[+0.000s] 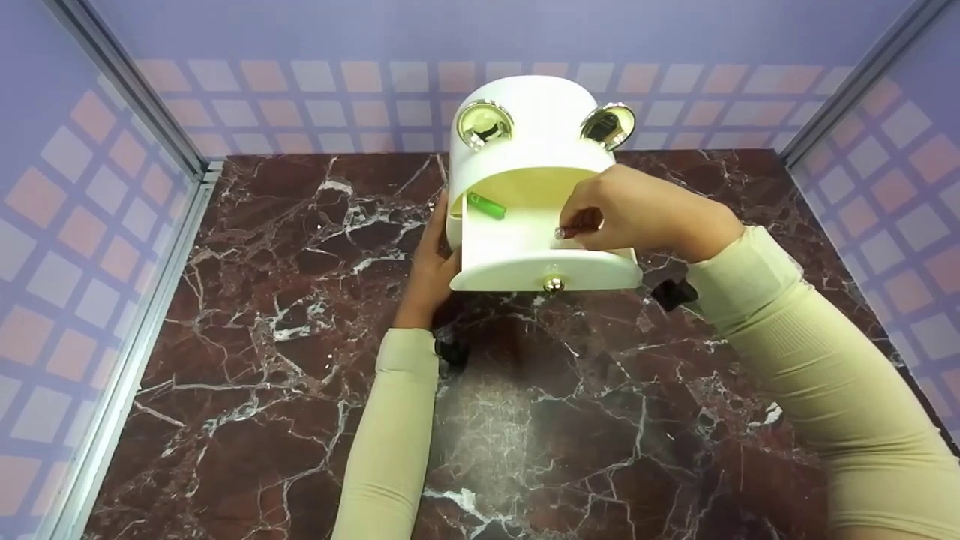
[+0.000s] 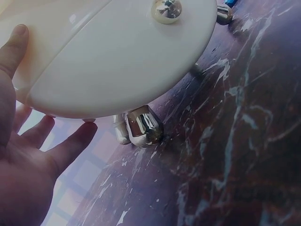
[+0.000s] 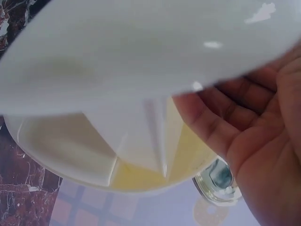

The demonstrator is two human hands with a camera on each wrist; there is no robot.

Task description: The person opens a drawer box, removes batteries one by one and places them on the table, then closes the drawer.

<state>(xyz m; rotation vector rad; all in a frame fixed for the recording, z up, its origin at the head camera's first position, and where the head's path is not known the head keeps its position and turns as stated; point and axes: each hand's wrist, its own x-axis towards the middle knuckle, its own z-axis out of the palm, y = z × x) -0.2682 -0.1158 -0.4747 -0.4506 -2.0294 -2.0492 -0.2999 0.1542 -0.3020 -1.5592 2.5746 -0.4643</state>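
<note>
A white storage box [image 1: 532, 112] with two gold round ears stands toward the back, its drawer [image 1: 517, 240] pulled out and a round gold knob [image 1: 553, 284] on the drawer front. Inside, at the drawer's left, lies a green battery [image 1: 486, 205]. My right hand [image 1: 626, 206] reaches into the drawer and pinches a dark battery [image 1: 564, 232] with a shiny silver end; most of it is hidden by the fingers. My left hand [image 1: 435, 262] rests against the box's left side, fingers extended, its thumb [image 2: 15, 47] apart from the other fingers in the left wrist view.
Silver feet [image 2: 143, 127] hold the box above the dark red marble tabletop [image 1: 285, 315]. Purple walls [image 1: 300, 30] with a checked pattern enclose the back and both sides. A gold ear [image 3: 218, 179] shows near the right hand in its wrist view.
</note>
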